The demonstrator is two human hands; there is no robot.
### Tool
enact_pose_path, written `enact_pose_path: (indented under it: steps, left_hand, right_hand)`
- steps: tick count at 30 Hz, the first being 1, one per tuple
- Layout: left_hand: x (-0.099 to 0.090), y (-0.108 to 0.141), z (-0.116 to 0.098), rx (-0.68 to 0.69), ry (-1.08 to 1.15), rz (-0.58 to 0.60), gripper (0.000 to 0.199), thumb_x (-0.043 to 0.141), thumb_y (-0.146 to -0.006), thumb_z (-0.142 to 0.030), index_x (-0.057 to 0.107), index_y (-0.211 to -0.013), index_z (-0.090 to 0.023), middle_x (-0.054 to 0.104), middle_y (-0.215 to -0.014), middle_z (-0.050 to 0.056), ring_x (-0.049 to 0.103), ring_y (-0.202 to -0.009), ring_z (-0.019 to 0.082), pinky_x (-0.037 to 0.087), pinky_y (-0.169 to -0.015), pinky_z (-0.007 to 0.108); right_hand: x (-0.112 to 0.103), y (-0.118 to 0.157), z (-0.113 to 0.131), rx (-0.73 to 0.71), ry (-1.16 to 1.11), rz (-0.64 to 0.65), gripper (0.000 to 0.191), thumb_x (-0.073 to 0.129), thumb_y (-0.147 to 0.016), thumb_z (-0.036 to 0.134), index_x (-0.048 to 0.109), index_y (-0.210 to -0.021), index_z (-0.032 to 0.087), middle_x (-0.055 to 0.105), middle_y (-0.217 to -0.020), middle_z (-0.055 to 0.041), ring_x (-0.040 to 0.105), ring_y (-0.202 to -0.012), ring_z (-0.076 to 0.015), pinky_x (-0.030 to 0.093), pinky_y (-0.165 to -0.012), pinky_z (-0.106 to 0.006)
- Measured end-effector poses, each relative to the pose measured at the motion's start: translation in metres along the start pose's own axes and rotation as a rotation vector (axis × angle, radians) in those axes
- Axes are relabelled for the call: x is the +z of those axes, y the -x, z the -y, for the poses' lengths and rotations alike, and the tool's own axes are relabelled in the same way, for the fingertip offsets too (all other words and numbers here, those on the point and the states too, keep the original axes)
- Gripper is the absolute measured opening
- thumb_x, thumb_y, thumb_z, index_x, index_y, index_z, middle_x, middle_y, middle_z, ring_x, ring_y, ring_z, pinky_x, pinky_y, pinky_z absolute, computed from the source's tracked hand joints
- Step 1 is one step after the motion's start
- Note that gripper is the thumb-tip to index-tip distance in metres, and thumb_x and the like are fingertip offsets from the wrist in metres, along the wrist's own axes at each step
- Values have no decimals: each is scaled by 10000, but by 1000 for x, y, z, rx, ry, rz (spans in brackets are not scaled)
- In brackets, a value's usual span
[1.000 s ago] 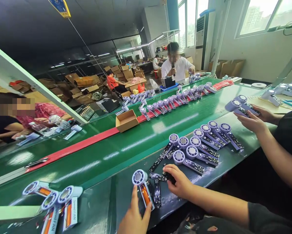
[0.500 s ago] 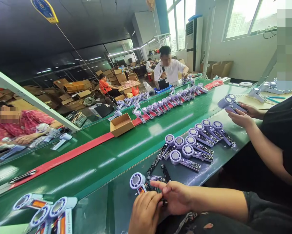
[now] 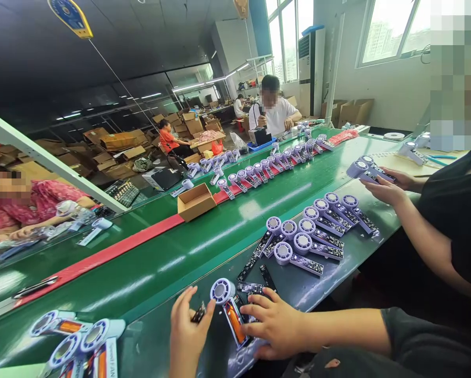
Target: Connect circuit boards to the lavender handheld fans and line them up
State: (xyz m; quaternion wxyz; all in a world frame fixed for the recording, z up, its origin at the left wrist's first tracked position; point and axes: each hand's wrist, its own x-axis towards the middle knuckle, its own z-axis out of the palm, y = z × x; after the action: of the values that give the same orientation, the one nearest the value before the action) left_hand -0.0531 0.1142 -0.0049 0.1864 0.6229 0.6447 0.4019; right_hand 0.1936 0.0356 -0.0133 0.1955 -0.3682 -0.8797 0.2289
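My left hand (image 3: 188, 331) is raised on the left of a lavender handheld fan (image 3: 222, 290), a small dark circuit board (image 3: 199, 313) held between its thumb and fingers. That fan lies with its handle uncovered, showing an orange battery (image 3: 234, 321) inside. Spread fingers of my right hand (image 3: 273, 324) rest at the right side of this handle, over loose black circuit boards (image 3: 251, 287). The hand partly hides these boards, and nothing is seen gripped in it.
Several fans with boards in their handles (image 3: 306, 244) lie to the right. Three fans with orange batteries (image 3: 97, 336) lie at lower left. Beyond are a green conveyor (image 3: 152, 273), a cardboard box (image 3: 196, 202) and a fan row. A co-worker's hands (image 3: 385, 186) hold fans at right.
My hands, close together before, have moved apart. The left went up and left with the circuit board; the right opened and came down beside the fan's handle, whose battery now shows more fully.
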Motion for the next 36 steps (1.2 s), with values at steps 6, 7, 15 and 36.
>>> enact_pose_path:
  steps: [6, 7, 15, 36]
  left_hand:
    - [26, -40, -22, -133, -64, 475, 746, 605, -622, -628, 608, -1193, -148, 645, -1279, 185, 577, -1247, 355, 408, -1097, 488]
    - [27, -41, -24, -152, -38, 539, 732, 617, -613, -617, 616, -1179, -153, 665, -1255, 176, 609, -1205, 346, 424, -1081, 474]
    - [5, -21, -4, -220, -41, 396, 655, 639, -570, -571, 650, -1072, -149, 745, -1062, 148, 699, -1000, 327, 520, -923, 410]
    - [17, 35, -57, -277, -377, 260, 559, 552, -832, -567, 600, -1198, -147, 748, -995, 183, 712, -949, 357, 534, -792, 426]
  right_hand:
    - [14, -4, -10, 41, 75, -2, 642, 559, -911, 491, 362, -1496, 313, 497, -1480, -112, 381, -1411, -309, 203, -1164, -581]
    - [15, -4, -10, 47, 65, -1, 642, 562, -910, 478, 358, -1497, 315, 513, -1468, -103, 384, -1409, -300, 195, -1169, -571]
    - [2, -4, -9, 165, 58, 14, 439, 502, -901, 346, 564, -1321, 233, 542, -1433, -105, 356, -1419, -315, 122, -1192, -569]
    - [-9, -11, 5, 209, 14, -13, 544, 607, -889, 383, 511, -1397, 211, 603, -1356, -109, 563, -1209, -264, 425, -1038, -451]
